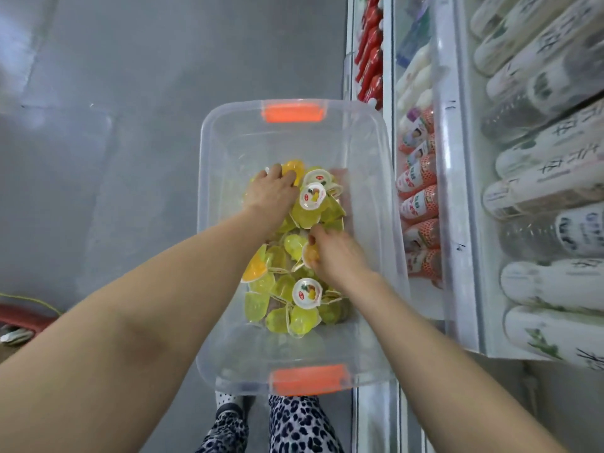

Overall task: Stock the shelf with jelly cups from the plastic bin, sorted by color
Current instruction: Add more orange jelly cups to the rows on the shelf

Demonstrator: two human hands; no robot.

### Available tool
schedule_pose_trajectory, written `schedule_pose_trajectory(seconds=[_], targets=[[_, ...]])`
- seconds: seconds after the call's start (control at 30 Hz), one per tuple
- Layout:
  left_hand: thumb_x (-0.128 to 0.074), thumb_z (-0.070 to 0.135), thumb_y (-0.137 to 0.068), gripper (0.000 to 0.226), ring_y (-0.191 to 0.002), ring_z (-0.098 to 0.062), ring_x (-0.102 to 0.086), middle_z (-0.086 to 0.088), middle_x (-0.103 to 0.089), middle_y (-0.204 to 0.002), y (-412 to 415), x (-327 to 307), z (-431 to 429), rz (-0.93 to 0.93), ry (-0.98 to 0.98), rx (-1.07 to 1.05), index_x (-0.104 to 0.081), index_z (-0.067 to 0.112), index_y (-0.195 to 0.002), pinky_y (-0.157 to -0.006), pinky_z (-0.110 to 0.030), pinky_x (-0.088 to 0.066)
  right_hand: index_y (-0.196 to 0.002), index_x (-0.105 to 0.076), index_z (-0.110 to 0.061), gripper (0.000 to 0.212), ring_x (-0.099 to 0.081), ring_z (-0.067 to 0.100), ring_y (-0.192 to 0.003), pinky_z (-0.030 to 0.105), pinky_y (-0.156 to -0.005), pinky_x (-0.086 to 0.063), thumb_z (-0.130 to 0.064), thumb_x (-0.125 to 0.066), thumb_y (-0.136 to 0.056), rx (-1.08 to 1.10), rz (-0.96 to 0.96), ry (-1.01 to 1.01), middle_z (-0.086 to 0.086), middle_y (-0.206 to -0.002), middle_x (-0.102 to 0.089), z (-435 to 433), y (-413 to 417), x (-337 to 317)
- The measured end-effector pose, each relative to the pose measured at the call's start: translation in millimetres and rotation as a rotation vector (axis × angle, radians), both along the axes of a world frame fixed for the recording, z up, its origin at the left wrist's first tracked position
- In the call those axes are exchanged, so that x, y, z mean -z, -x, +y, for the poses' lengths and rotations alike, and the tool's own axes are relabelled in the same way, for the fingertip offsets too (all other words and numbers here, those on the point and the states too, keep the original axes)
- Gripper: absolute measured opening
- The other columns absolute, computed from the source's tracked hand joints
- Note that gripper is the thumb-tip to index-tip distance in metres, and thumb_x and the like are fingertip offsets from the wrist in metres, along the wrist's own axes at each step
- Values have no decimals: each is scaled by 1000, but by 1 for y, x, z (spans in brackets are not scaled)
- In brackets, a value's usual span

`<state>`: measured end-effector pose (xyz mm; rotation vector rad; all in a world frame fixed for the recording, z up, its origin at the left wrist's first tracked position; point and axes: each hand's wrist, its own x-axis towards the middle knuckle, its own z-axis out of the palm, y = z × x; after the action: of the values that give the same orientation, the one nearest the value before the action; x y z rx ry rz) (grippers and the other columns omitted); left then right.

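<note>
A clear plastic bin (209, 178) with orange handles stands on the floor below me, holding a heap of jelly cups (287, 292), mostly yellow-green with a few orange ones. My left hand (271, 191) reaches into the far part of the heap, its fingers curled over an orange cup (294, 170). My right hand (336, 253) is in the middle of the heap and pinches another orange cup (310, 255) between thumb and fingers. Some cups lie lid up, showing white printed lids.
A white shelf unit (457, 223) runs along the right, with rows of white bottles, pink-labelled bottles (418, 204) and red bottles at the far end. Grey floor lies to the left. My patterned trousers show below the bin.
</note>
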<state>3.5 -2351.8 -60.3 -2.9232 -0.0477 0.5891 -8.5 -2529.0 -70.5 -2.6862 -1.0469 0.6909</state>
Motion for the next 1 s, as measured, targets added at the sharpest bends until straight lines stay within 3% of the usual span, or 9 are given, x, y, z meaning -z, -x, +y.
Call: schedule_pose_trajectory(seconds=[0.17, 0.3, 0.37, 0.5, 0.63, 0.87, 1.0], targets=[[-55, 12, -91, 38, -121, -29, -42, -6, -45, -131, 5, -15, -3, -73, -12, -12, -46, 15, -127, -90, -35, -37, -120, -44, -14, 36, -61, 37, -96, 37, -70, -42, -22, -59, -88, 102, 64, -60, 15, -109, -60, -1, 1, -12], [-68, 27, -87, 48, -117, -31, -46, -10, -53, -126, 19, -36, 0, -147, 179, -176, -43, 11, -125, -92, -38, -38, -140, -40, -25, 64, -55, 33, -114, 39, -92, -44, -27, -69, -83, 164, 154, -137, 13, -128, -53, -5, 8, -32], [-69, 32, -85, 53, -114, -33, -48, -11, -55, -124, 32, -47, 1, -227, 315, -240, -44, 11, -126, -92, -40, -39, -136, -49, -27, 59, -52, 28, -118, 33, -96, -41, -30, -71, -82, 212, 167, -181, 10, -130, -52, -9, 16, -46], [-69, 32, -84, 60, -109, -35, -54, -13, -55, -125, 72, -72, -3, -307, 495, -250, -43, 11, -134, -92, -39, -39, -109, -55, -25, 35, -58, 19, -98, 30, -78, -42, -29, -73, -80, 345, 135, -333, -3, -109, -58, -22, 43, -79], [-72, 34, -81, 61, -107, -31, -58, -9, -57, -122, 122, -102, -10, -357, 640, -261, -47, 14, -132, -86, -39, -46, -90, -48, -30, 31, -59, 16, -87, 31, -72, -44, -25, -75, -76, 473, 34, -493, -5, -99, -61, -39, 87, -110], [-75, 42, -77, 57, -104, -25, -60, -2, -65, -114, 213, -156, -32, -431, 768, -119, -55, 19, -124, -74, -30, -39, -91, -52, -21, 27, -50, 10, -84, 28, -70, -36, -27, -74, -77, 610, -249, -625, -12, -88, -52, -75, 180, -164], [-77, 42, -75, 50, -92, -17, -59, 4, -67, -107, 255, -185, -50, -457, 824, 2, -59, 23, -118, -70, -27, -36, -93, -55, -22, 27, -55, 15, -83, 29, -68, -40, -33, -73, -76, 725, -326, -645, -3, -94, -59, -106, 235, -196]])
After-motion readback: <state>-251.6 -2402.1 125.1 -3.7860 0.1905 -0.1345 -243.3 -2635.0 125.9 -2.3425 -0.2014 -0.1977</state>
